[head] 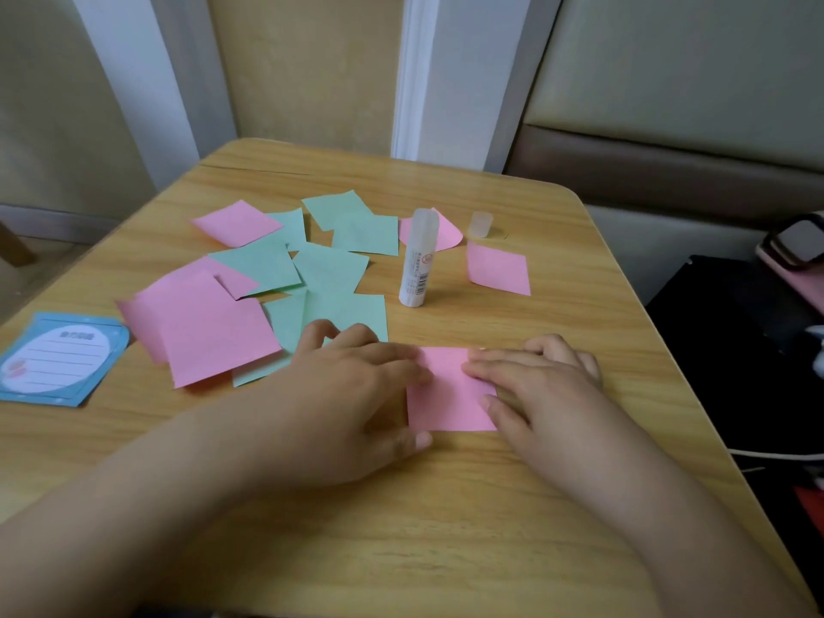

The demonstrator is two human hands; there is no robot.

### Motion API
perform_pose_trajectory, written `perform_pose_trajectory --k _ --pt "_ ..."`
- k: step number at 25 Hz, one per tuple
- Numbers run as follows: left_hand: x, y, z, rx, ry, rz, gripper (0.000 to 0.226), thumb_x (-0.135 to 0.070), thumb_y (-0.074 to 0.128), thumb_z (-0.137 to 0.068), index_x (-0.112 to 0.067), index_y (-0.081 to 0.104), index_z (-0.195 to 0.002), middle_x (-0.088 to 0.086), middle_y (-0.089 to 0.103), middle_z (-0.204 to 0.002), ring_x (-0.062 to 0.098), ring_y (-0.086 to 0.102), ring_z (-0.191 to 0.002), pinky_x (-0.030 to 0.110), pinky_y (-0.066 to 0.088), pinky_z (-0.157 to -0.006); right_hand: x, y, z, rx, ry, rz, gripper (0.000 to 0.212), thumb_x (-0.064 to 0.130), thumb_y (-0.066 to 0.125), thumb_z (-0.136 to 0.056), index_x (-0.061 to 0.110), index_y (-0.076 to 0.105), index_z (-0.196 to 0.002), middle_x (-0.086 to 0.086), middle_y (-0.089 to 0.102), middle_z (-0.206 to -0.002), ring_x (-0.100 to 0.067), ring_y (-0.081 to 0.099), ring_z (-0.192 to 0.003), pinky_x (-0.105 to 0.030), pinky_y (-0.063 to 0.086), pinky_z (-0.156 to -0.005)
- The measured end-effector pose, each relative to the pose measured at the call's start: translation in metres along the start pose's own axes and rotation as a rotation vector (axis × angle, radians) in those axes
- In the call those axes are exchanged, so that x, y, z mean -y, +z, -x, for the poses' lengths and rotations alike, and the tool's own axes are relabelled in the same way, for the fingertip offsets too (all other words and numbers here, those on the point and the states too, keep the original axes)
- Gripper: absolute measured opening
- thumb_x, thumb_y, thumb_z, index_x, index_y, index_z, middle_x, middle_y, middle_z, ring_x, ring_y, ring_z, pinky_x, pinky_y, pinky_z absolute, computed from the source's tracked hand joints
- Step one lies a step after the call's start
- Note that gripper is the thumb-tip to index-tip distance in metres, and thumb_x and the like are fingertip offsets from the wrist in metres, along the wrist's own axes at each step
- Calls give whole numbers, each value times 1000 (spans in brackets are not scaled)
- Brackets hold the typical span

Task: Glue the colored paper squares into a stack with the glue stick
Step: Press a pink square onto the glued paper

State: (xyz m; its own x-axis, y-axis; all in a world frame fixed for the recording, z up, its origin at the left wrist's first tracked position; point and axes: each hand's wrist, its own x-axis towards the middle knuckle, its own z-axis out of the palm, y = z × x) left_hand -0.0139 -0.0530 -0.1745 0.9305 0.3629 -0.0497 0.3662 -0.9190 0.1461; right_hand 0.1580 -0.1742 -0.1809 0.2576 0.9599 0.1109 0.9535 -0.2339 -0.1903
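Observation:
A pink paper square (pixel 448 394) lies flat on the wooden table (pixel 446 528) near its front middle. My left hand (pixel 356 394) rests on its left edge with fingers laid flat. My right hand (pixel 539 385) presses its right edge, fingers straight. Behind the square the white glue stick (pixel 418 258) stands upright with its cap off. The clear cap (pixel 480 224) stands apart to the right. Several loose pink (pixel 209 332) and green squares (pixel 330 269) are scattered over the left and middle of the table.
A blue lined note card (pixel 62 359) lies at the table's left edge. One pink square (pixel 497 268) sits alone right of the glue stick. Dark objects, a pink device (pixel 793 252) and a white cable (pixel 776 454) lie off the right edge.

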Motion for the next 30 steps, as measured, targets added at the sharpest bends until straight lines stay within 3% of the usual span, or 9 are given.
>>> perform_pose_trajectory --k 3,7,10,12,14,18,22,26,30 --pt "-5 -8 -8 24 -24 -74 59 -68 26 -82 -44 43 -134 -23 33 -146 6 27 -125 35 11 -102 -1 -9 2 48 59 21 37 35 47 -94 46 48 -129 35 40 -135 -6 26 -119 -21 12 -89" --pt "-4 -11 -17 16 -55 -11 39 -55 42 -90 -45 53 -126 -22 39 -138 5 29 -122 31 13 -99 0 -8 -8 0 69 43 30 33 46 -94 42 59 -120 30 56 -122 -6 28 -113 -22 13 -84" --pt "1 0 -11 -47 -50 63 48 -62 32 -84 -45 57 -121 -21 45 -135 7 37 -120 35 15 -97 -2 -3 -11 -27 49 22 27 29 47 -94 39 63 -113 28 60 -116 -1 26 -104 -21 13 -82" --pt "6 7 -8 -86 7 31 50 -60 33 -79 -41 66 -111 -13 60 -125 14 55 -109 48 31 -93 -7 0 -9 -46 43 -70 27 24 52 -91 39 66 -109 30 59 -115 2 30 -102 -22 17 -86" --pt "8 15 -4 -130 42 -18 47 -58 38 -80 -36 69 -107 -8 67 -117 18 63 -97 51 45 -83 -10 2 -3 -53 47 -163 28 24 54 -90 38 66 -111 33 57 -115 0 36 -105 -22 21 -92" --pt "5 22 -3 -192 56 -25 49 -55 39 -81 -27 70 -107 -7 68 -117 18 64 -94 51 45 -86 -9 12 3 -121 -37 -199 38 37 46 -83 31 67 -114 25 60 -119 -5 40 -99 -23 26 -88" --pt "5 26 -7 -238 18 -53 48 -47 42 -78 -21 71 -107 -8 69 -113 19 64 -93 54 43 -87 5 22 3 -85 -111 -181 44 40 41 -83 31 63 -120 23 58 -126 -9 38 -98 -22 25 -82" --pt "2 26 -7 -255 -17 -60 49 -50 42 -76 -24 72 -105 -12 68 -112 18 64 -93 56 42 -89 1 21 4 -105 -53 -89 47 50 40 -80 34 65 -117 21 60 -124 -10 37 -96 -26 17 -75" --pt "3 27 -7 -276 -15 -69 50 -51 41 -77 -23 72 -105 -12 68 -112 18 64 -93 58 42 -89 -6 17 6 -144 25 -15 46 54 41 -77 34 69 -108 22 65 -116 -16 47 -95 -29 19 -76"
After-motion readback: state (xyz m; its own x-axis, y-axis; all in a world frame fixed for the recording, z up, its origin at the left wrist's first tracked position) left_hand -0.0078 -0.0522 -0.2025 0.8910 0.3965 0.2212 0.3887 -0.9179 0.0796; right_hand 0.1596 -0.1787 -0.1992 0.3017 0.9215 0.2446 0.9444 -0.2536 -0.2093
